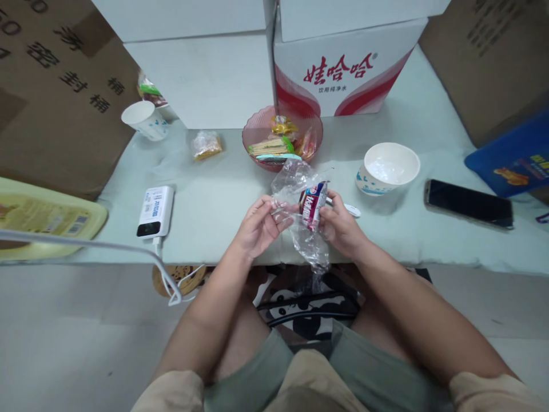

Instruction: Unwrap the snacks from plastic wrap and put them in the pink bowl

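My left hand (pixel 262 224) is closed on a clear plastic bag (pixel 311 252), pinching it between thumb and fingers above the table's front edge. In my right hand (pixel 342 224) is a small snack packet (pixel 313 205) with a purple, blue and white wrapper, gripped between thumb and fingers. The crumpled bag spreads around and below the packet. Just behind both hands stands a pink glass bowl (pixel 253 129) with several wrapped snacks in it. Under my right hand pokes out a slim white object (pixel 352 211), mostly hidden.
White paper cups stand at the left (pixel 146 121) and right (pixel 388 169). A phone (pixel 468 204), a power bank (pixel 155 212) with a cable and a wrapped snack (pixel 206 145) lie on the table. Boxes (pixel 347 74) line the back; jugs flank left (pixel 51 217) and right (pixel 514 154).
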Available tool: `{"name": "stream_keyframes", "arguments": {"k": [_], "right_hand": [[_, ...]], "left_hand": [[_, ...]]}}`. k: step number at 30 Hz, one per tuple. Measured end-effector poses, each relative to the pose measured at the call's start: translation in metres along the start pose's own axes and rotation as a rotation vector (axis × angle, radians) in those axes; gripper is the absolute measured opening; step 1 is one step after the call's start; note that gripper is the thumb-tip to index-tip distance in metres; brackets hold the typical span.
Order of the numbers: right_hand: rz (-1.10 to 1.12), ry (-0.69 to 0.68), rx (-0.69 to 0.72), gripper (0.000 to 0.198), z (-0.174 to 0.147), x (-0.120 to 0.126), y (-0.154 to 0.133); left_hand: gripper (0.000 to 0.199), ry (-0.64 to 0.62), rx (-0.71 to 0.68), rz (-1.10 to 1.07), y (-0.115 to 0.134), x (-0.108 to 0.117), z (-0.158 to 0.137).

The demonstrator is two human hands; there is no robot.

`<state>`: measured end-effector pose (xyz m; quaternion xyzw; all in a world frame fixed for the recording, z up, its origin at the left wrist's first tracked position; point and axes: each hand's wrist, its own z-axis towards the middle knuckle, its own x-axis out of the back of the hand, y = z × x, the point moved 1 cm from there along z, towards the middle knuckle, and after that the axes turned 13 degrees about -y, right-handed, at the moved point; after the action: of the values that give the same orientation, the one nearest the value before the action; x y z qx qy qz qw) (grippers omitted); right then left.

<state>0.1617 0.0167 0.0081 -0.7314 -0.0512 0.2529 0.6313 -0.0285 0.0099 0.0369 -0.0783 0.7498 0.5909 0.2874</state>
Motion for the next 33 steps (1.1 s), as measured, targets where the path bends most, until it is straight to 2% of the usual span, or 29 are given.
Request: {"name": "stream_keyframes", "arguments": {"k": [2,5,9,12,14,16,20,23,26,30,33], "right_hand": [[0.145,-0.041,-0.05,0.064,0.001,-0.006,-0.002],[0.209,-0.046,-0.049,0.054,0.001,-0.009,-0.008],[0.092,0.015,0.051,0.047,-0.003,-0.001,-0.011],[-0.034,0.082,0.119,0.052,-0.003,0.004,-0.017],[-0.076,0.113,0.142,0.054,0.007,0.007,-0.028],[-0.128,0.13,0.165,0.051,0.032,0.014,-0.047],[-0.415,0.21,0.215,0.036,0.095,0.04,-0.095],[-0.641,0.321,0.315,0.031,0.109,0.054,-0.11],[-0.694,0.323,0.343,0.037,0.081,0.043,-0.089],[-0.556,0.134,0.275,0.056,0.03,0.01,-0.034],[-0.391,0.009,0.143,0.077,0.012,-0.01,-0.008]], "left_hand": [[0.041,0.019,0.013,-0.04,0.006,0.003,-0.003],[0.029,0.134,-0.067,-0.077,0.013,0.018,-0.001],[0.021,0.331,-0.214,-0.086,0.017,0.046,0.01],[0.022,0.49,-0.221,-0.113,0.013,0.06,0.018],[0.021,0.563,-0.211,-0.154,0.01,0.062,0.021],[0.019,0.58,-0.224,-0.19,0.01,0.059,0.022],[0.019,0.504,-0.25,-0.226,0.016,0.049,0.018],[0.022,0.425,-0.198,-0.278,0.023,0.046,0.013],[0.025,0.274,-0.103,-0.292,0.029,0.046,0.005],[0.025,0.018,0.036,-0.283,0.032,0.041,-0.007],[0.023,-0.039,0.1,-0.332,0.029,0.035,-0.008]]}}
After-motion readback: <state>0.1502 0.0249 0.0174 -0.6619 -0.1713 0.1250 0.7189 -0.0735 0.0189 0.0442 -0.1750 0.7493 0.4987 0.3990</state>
